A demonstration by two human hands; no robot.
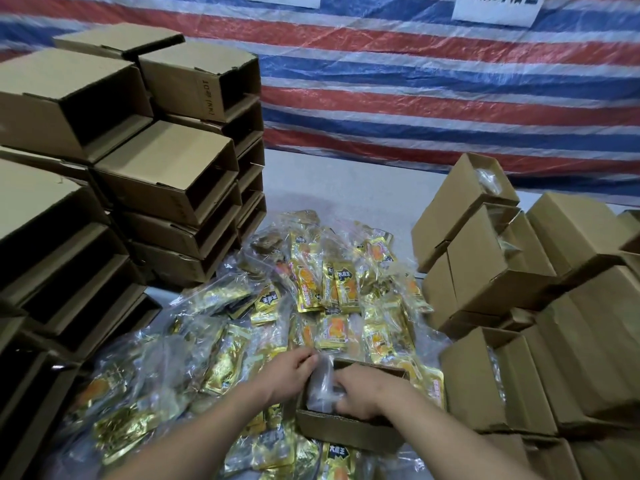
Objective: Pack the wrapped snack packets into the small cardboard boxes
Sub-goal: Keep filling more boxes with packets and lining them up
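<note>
Hands over open box (332, 426): left (289, 374) pinching clear packet (320, 386) at rim; right (362, 393) curled inside, grip unclear.

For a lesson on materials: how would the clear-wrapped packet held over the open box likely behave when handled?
The packet probably feels floppy: its clear wrap crumples between both hands. Its glossy film looks slippery. It seems light, since the left hand and right hand hold it loosely over the box.
</note>
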